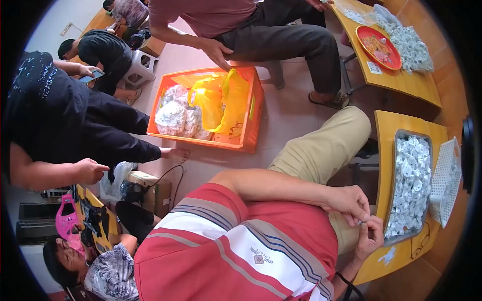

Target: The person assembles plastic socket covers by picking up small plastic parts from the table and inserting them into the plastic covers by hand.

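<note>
My left hand (pixel 350 203) and my right hand (pixel 369 238) meet at the near edge of a wooden table. The fingers of both are pinched together around something small (pixel 360 222), mostly hidden by the fingertips; its kind cannot be made out. Close beyond them, a metal tray (pixel 396 242) lies on the table, heaped with small white round plastic parts (pixel 412 180). A few loose white pieces (pixel 387 256) rest on the wood below the tray, near my right hand.
Eyeglasses (pixel 422 246) and a white perforated basket (pixel 446 184) lie beside the tray. An orange crate (pixel 253 118) with bagged white parts and a yellow bag (pixel 216 103) stands on the floor. Other people sit or stand around. Another table (pixel 411 88) holds a red plate (pixel 379 47).
</note>
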Demonstrator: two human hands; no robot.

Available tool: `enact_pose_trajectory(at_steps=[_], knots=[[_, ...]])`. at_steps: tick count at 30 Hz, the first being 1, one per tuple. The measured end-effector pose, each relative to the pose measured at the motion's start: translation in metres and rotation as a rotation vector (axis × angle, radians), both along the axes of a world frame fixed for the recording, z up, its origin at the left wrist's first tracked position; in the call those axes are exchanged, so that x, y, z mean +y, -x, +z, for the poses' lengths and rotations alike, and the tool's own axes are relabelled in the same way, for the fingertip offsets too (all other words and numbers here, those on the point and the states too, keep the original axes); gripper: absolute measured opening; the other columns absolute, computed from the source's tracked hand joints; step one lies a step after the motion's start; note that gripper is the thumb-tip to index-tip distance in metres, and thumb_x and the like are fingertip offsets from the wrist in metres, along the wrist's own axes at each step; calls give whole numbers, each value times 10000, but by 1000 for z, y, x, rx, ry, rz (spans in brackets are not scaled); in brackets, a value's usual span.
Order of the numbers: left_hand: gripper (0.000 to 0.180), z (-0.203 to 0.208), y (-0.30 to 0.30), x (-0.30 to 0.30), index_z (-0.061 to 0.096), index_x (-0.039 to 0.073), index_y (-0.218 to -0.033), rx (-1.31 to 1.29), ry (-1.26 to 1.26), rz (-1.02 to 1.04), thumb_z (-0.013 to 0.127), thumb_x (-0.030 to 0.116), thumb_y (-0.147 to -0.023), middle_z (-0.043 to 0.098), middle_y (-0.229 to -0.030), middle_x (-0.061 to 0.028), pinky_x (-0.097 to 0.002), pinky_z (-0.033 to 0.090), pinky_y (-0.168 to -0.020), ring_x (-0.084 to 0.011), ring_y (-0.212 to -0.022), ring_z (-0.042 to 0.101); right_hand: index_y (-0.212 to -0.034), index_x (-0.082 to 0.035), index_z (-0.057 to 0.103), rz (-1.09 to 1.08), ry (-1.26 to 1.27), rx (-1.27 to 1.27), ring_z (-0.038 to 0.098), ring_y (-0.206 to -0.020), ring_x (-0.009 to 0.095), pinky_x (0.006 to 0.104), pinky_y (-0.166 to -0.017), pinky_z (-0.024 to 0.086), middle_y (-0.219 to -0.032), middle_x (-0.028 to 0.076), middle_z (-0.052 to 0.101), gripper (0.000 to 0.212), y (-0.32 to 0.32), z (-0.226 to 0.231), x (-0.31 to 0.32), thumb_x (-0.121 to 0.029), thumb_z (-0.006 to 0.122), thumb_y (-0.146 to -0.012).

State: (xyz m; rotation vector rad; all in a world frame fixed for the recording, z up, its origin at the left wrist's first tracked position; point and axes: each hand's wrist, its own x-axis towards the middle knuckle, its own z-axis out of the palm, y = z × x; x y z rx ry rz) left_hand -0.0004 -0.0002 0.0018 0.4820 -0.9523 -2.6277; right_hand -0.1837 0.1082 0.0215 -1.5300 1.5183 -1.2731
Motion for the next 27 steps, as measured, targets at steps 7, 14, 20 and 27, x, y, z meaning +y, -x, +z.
enact_pose_trajectory(at_steps=[7,14,20,27], knots=[[247,-2,-4,0,688,-17,-994,-2,-6,-13,763,193,-888,700,-881,-67,-244,597,-684,-121,-749,691,-866,14,606,0,-10,-21,533,-834,166,254,-746,418,-923,82,573,158,-8,1,1,-65,742,-864],[182,0,-2,1,680,-19,-961,-6,-27,13,742,139,-897,694,-840,-80,-240,593,-625,-132,-683,687,-899,13,603,-30,65,29,537,-832,170,256,-732,420,-923,86,572,160,-10,-3,5,-84,729,-882],[157,0,-4,1,675,-20,-963,-10,-76,34,716,123,-912,692,-839,-80,-240,594,-623,-133,-682,690,-961,13,596,-54,168,425,573,-859,238,317,-771,468,-961,119,580,94,-16,-1,4,-63,646,-937],[167,-4,-4,2,670,-27,-965,-11,-99,47,716,125,-912,693,-850,-84,-233,597,-625,-128,-681,692,-975,19,590,-41,214,496,585,-875,308,365,-795,483,-951,159,582,91,-18,-4,5,-65,616,-954]])
